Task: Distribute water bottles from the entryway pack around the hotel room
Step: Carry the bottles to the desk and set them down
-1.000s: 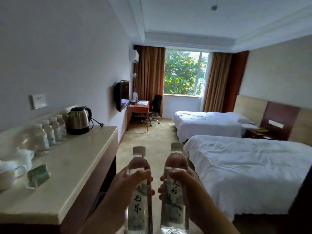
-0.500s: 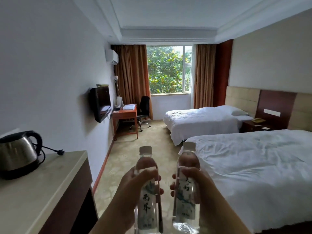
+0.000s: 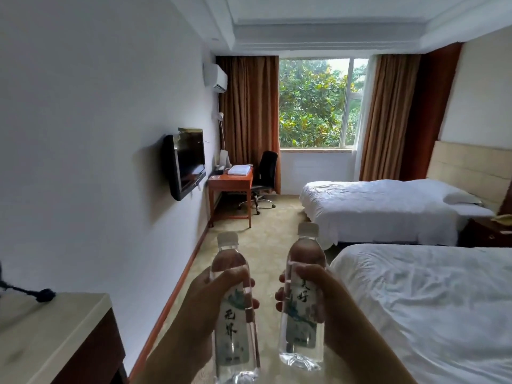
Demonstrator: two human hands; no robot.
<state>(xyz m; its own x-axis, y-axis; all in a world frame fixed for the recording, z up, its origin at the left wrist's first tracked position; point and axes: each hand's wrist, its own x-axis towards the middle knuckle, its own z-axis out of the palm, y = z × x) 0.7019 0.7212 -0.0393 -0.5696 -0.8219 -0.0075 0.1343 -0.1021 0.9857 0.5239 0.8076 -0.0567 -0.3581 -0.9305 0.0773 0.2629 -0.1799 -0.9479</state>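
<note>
Down the carpeted aisle, desk [image 3: 231, 178] and far bed [image 3: 374, 209] loom nearer than a second ago, while the counter [image 3: 55, 328] has slid almost behind. Left hand [image 3: 205, 297] grips one bottle [image 3: 234, 314], right hand [image 3: 329, 295] the other bottle [image 3: 302, 300], upright, undelivered.

1. Left hand [image 3: 206, 297]: raised ahead of the body, fingers and thumb curled round the left bottle [image 3: 234, 314].
2. Right hand [image 3: 322, 292]: level, just right of the left bottle, gripping the right bottle [image 3: 303, 300].
</note>
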